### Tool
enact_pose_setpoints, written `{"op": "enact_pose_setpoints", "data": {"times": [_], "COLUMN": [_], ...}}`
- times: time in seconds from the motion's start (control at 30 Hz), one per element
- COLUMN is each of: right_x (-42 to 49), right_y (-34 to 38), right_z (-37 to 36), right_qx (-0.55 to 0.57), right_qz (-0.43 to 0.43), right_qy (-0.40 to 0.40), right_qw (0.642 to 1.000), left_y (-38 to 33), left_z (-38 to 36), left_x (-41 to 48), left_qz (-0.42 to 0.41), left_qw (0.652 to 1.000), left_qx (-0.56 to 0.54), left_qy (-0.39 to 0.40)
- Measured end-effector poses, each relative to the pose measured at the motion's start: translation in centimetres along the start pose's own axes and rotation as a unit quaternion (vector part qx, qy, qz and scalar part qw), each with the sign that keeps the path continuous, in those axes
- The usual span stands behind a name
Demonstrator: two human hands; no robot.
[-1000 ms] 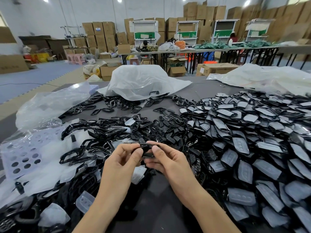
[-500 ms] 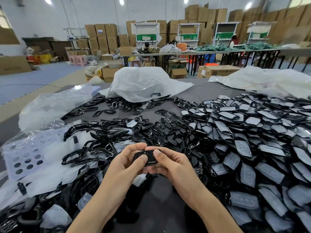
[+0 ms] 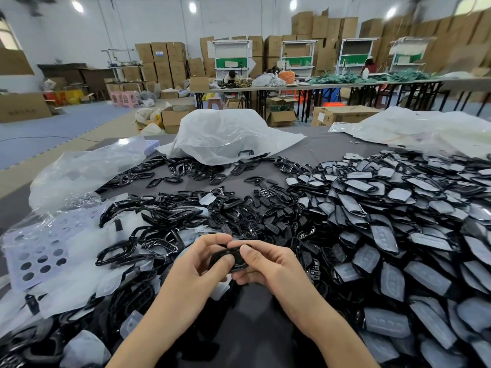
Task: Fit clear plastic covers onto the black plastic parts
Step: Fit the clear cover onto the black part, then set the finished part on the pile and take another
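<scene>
Left grip: my left grip (image 3: 196,266) is curled round the black part (image 3: 233,252), thumb pressed on its top face, fingers bent over its far edge.
Right grip: my right grip (image 3: 268,264) pinches the same part from the other side, thumb on top, fingers tucked beneath.
Black part: held between both grips above the middle of the near edge of the worktop (image 3: 255,328). I cannot tell whether a clear cover sits on it.
Covered pile (image 3: 398,221): black parts with cloudy covers on them, heaped along the right side from the near edge to the far edge.
Bare frames (image 3: 159,235): open black rings tangled left of my grips and stretching toward the middle.
Loose covers (image 3: 130,324): small clear pieces lying among frames at the near left corner.
Plastic bag (image 3: 225,136): crumpled at the far edge, with frames spilling from under it.
Holed sheet (image 3: 34,256): pale, at the left edge, under clear wrap.
</scene>
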State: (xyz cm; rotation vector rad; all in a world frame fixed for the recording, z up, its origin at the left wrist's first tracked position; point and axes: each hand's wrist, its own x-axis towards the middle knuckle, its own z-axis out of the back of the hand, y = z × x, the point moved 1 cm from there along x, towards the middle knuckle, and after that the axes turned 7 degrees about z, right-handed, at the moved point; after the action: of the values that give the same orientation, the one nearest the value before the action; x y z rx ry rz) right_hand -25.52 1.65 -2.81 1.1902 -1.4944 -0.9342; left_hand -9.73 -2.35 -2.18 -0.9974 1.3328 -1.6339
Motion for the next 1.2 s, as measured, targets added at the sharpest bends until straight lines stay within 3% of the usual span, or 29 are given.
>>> {"op": "enact_pose_setpoints", "data": {"times": [0.13,0.3,0.4,0.5,0.57,0.63,0.87,1.2], "right_x": [0.0,0.2,0.4,0.7,0.9,1.1,1.0,1.0], "right_y": [0.0,-0.6,-0.8,-0.7,-0.8,-0.9,-1.0,-1.2], "right_z": [0.0,-0.3,0.5,1.8,2.4,2.7,2.7,2.7], "right_qx": [-0.022,-0.107,-0.151,-0.117,-0.091,-0.08,-0.077,-0.085], "right_qz": [0.018,0.05,0.08,0.103,0.105,0.105,0.106,0.101], "right_qy": [-0.002,-0.041,-0.119,-0.214,-0.256,-0.278,-0.282,-0.274], "right_qw": [1.0,0.992,0.978,0.964,0.957,0.951,0.95,0.953], "left_y": [0.0,0.8,1.1,1.5,2.1,2.4,2.4,2.2], "left_z": [-0.1,-0.8,-1.2,-1.7,-2.1,-2.3,-1.7,0.8], "left_x": [0.1,-0.2,-0.4,-0.6,-0.7,-0.6,-0.5,0.5], "left_qz": [-0.019,-0.069,-0.142,-0.201,-0.197,-0.171,-0.167,-0.079], "left_qw": [0.998,0.975,0.935,0.87,0.821,0.799,0.808,0.917], "left_qx": [0.027,0.155,0.272,0.432,0.528,0.571,0.561,0.372], "left_qy": [-0.048,-0.141,-0.176,-0.129,-0.091,-0.074,-0.064,-0.124]}}
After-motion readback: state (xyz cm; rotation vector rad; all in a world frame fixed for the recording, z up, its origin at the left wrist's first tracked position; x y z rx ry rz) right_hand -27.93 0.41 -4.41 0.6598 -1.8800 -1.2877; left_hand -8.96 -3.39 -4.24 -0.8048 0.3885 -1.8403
